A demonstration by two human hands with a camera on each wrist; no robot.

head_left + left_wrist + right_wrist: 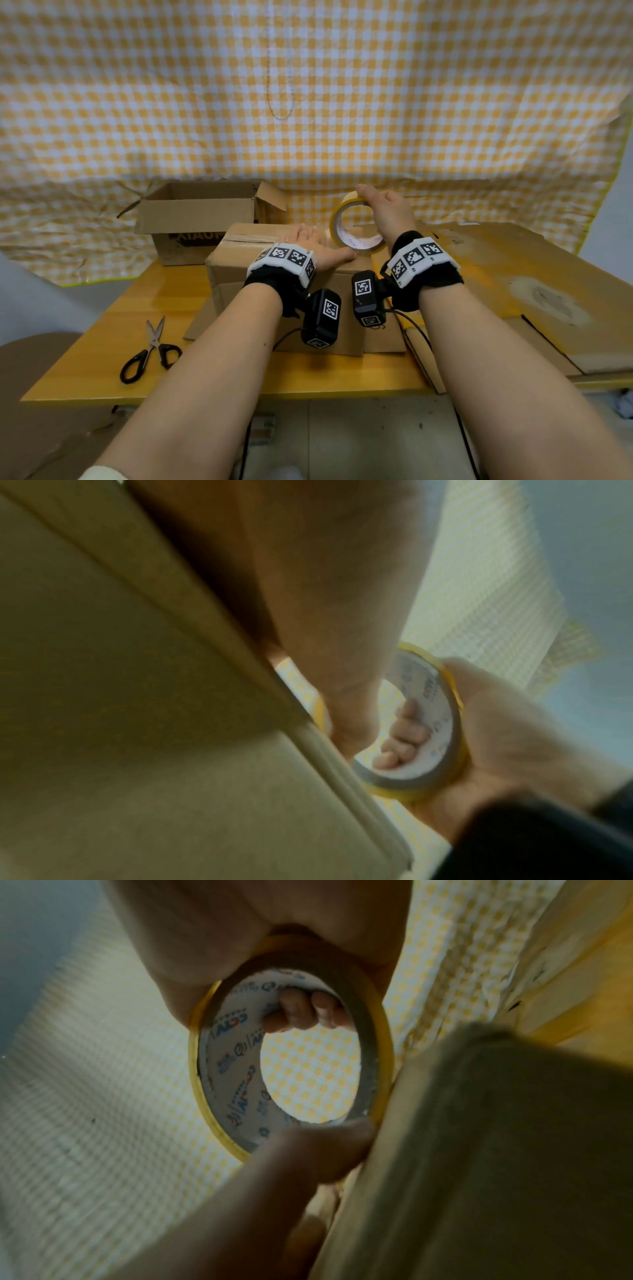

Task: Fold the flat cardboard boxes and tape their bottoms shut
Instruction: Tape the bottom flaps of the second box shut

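Box (260, 274) sits at the middle of the head frame, upside down on the table (102, 359), bottom flaps folded shut and facing up so the seam can be taped. I've got my left hand (310, 246) flat on top of it, fingers straight and spread, thumb out toward the roll; I read that as pinning the flaps level and probably holding the tape end down, though the loose end itself is too hard to make out. My right hand (383, 212) grips the tape roll (354, 226) just right of center, fingers hooked through the core, palm over the outer rim; the right wrist view shows two fingertips (301, 1007) curled inside the ring. Roll stands on edge, low edge at the box's right top edge, touching or nearly so, I can't say which. Held upright like that it can unwind along the seam.

Left wrist view is blurry: cardboard fills the left side, the roll and my right hand at lower right.

Second box (202, 219), open side up with flaps loose, is behind, upper left of the working box; likely a finished one parked out of the way. Scissors (150, 349) lie at lower left of the table, blades apart, within reach for cutting the strip. Flat cardboard (513, 274) lies on the right side, probably next to fold. Checked yellow cloth (308, 85) hangs behind everything.

Judgement: taping barely started, seam not yet covered.
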